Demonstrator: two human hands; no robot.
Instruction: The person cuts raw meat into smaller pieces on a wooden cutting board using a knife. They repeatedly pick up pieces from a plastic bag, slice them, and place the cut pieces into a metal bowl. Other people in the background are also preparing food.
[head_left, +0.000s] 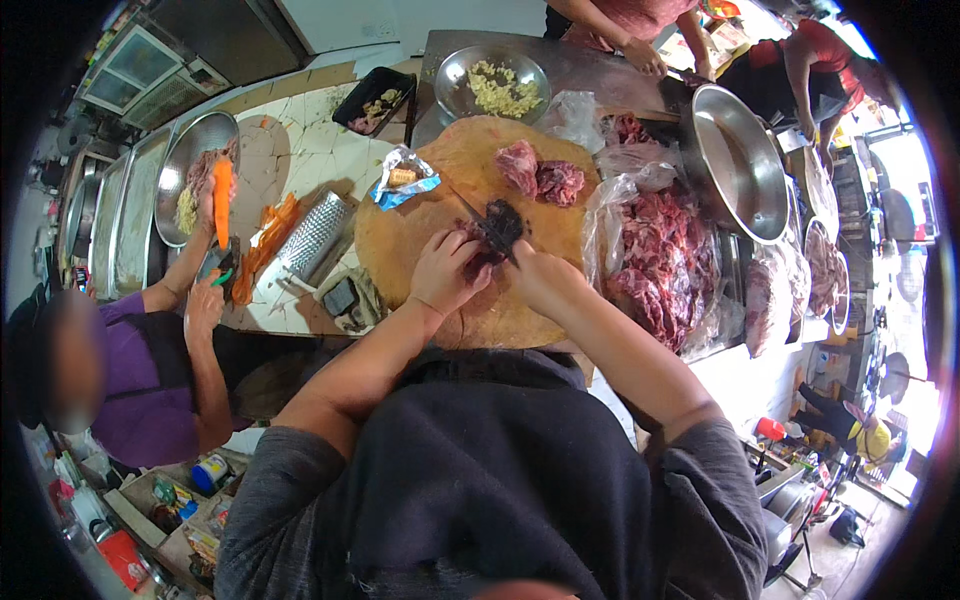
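Observation:
My right hand (547, 281) grips a knife, whose narrow dark blade (480, 216) points up and left over a round wooden chopping board (420, 300). Under the curled fingers of my left hand (446, 274) is a dark red piece of meat (480, 261), partly hidden by the hand. Just beyond the blade lies a small dark, nearly black heap (506, 216); what it is cannot be made out. Two chunks of raw red meat (517, 166) rest farther back on the board. Near its left rim sits an opened foil wrapper (405, 178) with a tan block inside.
To the right, plastic bags hold much raw meat (660, 259) beside a large steel basin (735, 161). A bowl of chopped yellowish pieces (495, 82) stands behind the board. Leftward are a metal grater (315, 232) and a co-worker's hands with a carrot (222, 201) and peeler.

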